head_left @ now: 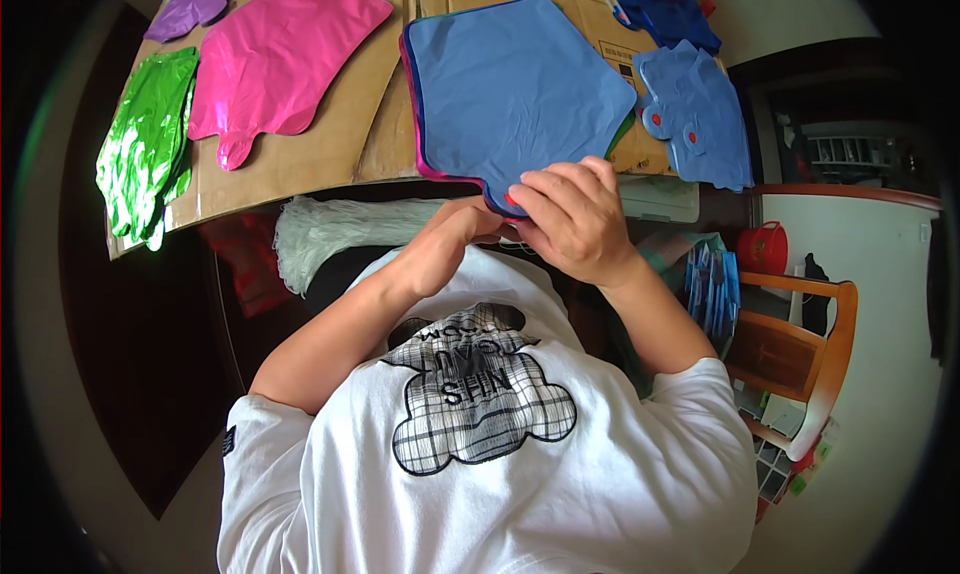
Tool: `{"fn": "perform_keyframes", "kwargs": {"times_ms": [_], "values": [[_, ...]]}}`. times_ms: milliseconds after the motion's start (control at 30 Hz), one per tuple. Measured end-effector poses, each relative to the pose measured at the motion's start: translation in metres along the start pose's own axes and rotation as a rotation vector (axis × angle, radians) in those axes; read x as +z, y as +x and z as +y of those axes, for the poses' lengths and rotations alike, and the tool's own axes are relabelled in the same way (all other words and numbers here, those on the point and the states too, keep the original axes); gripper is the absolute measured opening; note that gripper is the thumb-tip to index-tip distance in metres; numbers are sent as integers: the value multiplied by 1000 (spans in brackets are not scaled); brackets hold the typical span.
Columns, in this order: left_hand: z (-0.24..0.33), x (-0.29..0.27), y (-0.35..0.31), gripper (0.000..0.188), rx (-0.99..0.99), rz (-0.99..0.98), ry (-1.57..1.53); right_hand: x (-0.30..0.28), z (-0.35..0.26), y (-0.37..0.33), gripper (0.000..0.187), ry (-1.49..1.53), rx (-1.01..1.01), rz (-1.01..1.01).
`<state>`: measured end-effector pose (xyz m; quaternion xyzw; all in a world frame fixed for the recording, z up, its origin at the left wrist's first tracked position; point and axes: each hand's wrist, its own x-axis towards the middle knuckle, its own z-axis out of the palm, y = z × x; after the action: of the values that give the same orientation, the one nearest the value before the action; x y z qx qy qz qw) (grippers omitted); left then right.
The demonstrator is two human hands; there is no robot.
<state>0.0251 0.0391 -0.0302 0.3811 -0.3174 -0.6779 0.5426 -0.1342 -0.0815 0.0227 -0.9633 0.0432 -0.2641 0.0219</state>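
A stack of flat, uninflated foil balloons (520, 84) lies at the table's near edge, a dull blue one on top and pink, dark blue and green edges showing beneath. Its narrow tail, marked with a red dot, points toward me. My right hand (580, 219) is closed on that tail, fingers over the top and thumb underneath. Beside it, my left hand (447, 244) is bent inward with its fingers drawn together at the tail's end. The right hand and the tail partly hide those fingertips, so what they pinch is not visible.
Cardboard (375, 139) covers the table. Pink (285, 59), shiny green (150, 139) and purple balloons (200, 4) lie left; blue ones with red dots (695, 114) lie right. White strands (335, 234) hang below the edge. A wooden chair (790, 349) stands right, near a red bucket (762, 247).
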Motion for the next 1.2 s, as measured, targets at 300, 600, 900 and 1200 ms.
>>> {"fn": "perform_keyframes", "kwargs": {"times_ms": [300,600,900,1200], "values": [[6,3,15,47,-193,-114,-806,2,-2,-4,20,-20,-56,132],[17,23,18,21,-319,132,-611,-7,-12,-8,19,-29,-75,101],[20,20,13,25,-363,117,-688,-6,-24,-4,19,-8,7,28],[30,26,9,15,-427,254,-629,-41,4,-9,17,333,401,207]]}}
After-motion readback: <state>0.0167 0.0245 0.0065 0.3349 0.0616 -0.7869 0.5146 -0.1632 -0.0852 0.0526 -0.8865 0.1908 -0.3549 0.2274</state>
